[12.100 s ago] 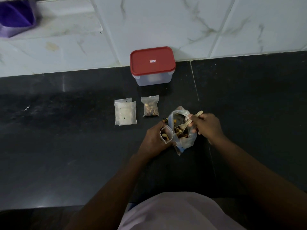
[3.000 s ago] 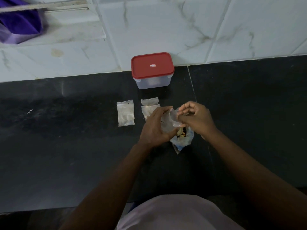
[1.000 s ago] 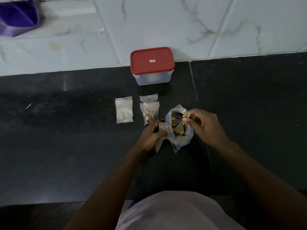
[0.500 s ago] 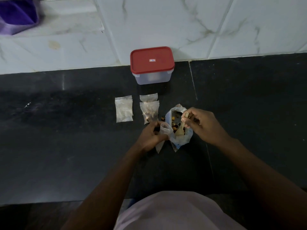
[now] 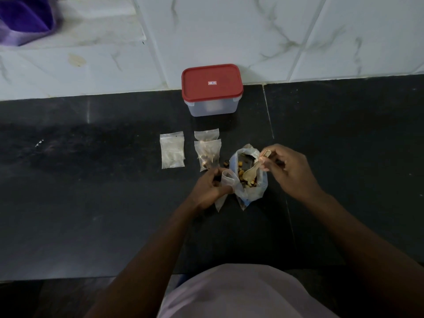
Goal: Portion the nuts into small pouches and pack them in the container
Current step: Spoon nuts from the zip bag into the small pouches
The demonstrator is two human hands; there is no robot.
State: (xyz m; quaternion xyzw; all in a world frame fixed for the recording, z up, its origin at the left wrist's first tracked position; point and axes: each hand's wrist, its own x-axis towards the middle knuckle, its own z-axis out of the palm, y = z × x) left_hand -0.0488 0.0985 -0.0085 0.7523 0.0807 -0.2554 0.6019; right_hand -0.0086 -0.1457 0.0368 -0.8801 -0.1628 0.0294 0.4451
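An open plastic bag of mixed nuts (image 5: 250, 191) stands on the black counter (image 5: 91, 203). My right hand (image 5: 289, 171) pinches a small wooden spoon (image 5: 252, 172) whose bowl dips into the bag. My left hand (image 5: 207, 187) holds a small clear pouch (image 5: 226, 180) open, right beside the bag's left side. Two filled pouches (image 5: 207, 152) lie overlapping just behind, and a stack of empty pouches (image 5: 172, 151) lies left of them. The clear container with a red lid (image 5: 212, 84) stands shut against the wall.
A white marble-tiled wall (image 5: 252, 31) rises behind the counter. A purple object (image 5: 25, 17) sits on a ledge at the top left. A few loose nuts (image 5: 226, 164) lie on the counter between the filled pouches and the bag.
A second filled pouch now lies on the first. My left hand holds a fresh empty pouch open by the bag, and my right hand has taken up the spoon, lowering it into the nuts.
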